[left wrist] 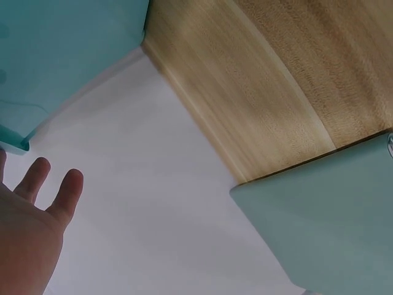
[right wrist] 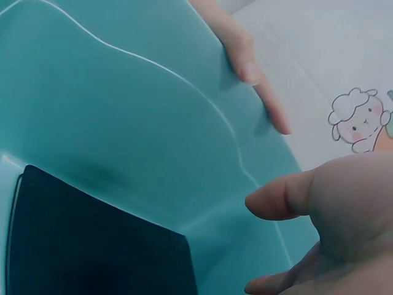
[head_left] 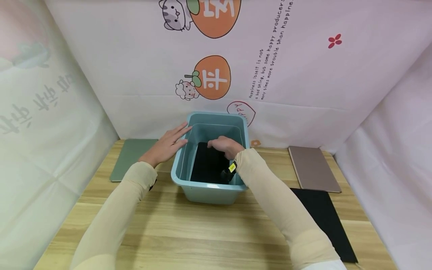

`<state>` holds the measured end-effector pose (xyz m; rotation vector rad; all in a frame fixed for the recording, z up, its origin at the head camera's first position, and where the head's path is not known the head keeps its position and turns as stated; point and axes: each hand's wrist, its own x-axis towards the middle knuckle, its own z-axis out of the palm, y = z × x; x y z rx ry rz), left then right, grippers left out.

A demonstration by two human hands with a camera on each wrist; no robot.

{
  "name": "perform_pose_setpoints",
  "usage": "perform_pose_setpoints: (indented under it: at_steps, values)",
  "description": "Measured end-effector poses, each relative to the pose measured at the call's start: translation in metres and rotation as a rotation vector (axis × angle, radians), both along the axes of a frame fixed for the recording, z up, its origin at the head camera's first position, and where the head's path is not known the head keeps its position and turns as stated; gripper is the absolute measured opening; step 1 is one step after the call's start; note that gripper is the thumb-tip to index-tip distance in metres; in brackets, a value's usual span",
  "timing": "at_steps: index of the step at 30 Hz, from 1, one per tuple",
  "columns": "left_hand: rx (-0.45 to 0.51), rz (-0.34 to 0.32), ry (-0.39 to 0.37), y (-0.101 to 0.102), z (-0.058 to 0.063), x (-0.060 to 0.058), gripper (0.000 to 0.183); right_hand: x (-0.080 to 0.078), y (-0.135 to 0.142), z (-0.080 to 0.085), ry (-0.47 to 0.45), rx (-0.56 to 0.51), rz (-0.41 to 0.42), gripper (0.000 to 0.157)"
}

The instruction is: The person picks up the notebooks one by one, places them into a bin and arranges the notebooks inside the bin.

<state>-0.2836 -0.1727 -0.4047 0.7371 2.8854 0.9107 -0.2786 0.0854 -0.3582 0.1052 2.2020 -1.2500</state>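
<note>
A light blue plastic bin [head_left: 209, 195] stands on the wooden table against the back cloth. On its floor lies a black flat rectangular object [head_left: 205, 165] with rounded corners. My left hand [head_left: 166, 146] rests at the bin's left rim, fingers straight and spread. Inside the bin, my right hand [head_left: 225, 146] is over the black object; in the right wrist view its thumb [right wrist: 279, 195] and a finger stand apart with nothing between them. The left hand's fingers [right wrist: 245, 58] also show over the rim there.
A green flat rectangular object [head_left: 131, 159] lies left of the bin. To the right lie a pinkish-brown flat rectangular one [head_left: 314, 168] and a black one [head_left: 324, 217], partly under the right forearm. Printed white cloth [head_left: 141, 67] encloses the back and sides.
</note>
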Motion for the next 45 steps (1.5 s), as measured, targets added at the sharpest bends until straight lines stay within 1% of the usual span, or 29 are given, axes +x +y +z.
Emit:
perform_pose_setpoints:
  at_steps: [5,9,13,16,21,25,28,32,39,41,45]
  values:
    - [0.002,-0.003,-0.001,0.002,0.001,0.001,0.056,-0.002,0.003,0.011,0.020,0.007,0.014,0.079]
    - [0.009,0.000,0.006,0.003,0.001,0.001,0.055,-0.002,0.004,0.026,0.065,0.027,0.065,0.073]
    - [0.011,0.002,0.003,0.004,0.002,0.002,0.055,-0.001,0.005,0.037,0.140,0.098,0.113,0.069]
    - [0.004,0.002,-0.001,0.004,0.003,0.002,0.054,-0.001,0.006,0.042,0.203,0.187,0.141,0.073]
    - [0.001,0.002,0.002,0.003,0.001,0.001,0.055,-0.001,0.008,0.048,0.272,0.319,0.171,0.078]
    - [0.007,-0.002,0.010,0.002,0.000,0.000,0.055,0.003,0.010,0.052,0.335,0.372,0.170,0.082]
    - [0.013,-0.004,0.009,0.001,0.000,-0.001,0.055,0.005,0.011,0.054,0.374,0.413,0.187,0.087]
    - [0.013,-0.008,0.003,0.001,-0.002,-0.001,0.055,0.007,0.014,0.055,0.400,0.468,0.210,0.092]
    - [0.034,0.005,0.005,0.000,-0.004,-0.001,0.053,0.006,0.024,0.058,0.443,0.516,0.226,0.097]
    - [0.036,0.004,0.006,0.001,-0.004,0.000,0.053,0.002,0.029,0.055,0.455,0.522,0.229,0.102]
    - [0.035,0.003,0.005,0.000,-0.004,0.000,0.054,0.003,0.036,0.055,0.488,0.548,0.244,0.102]
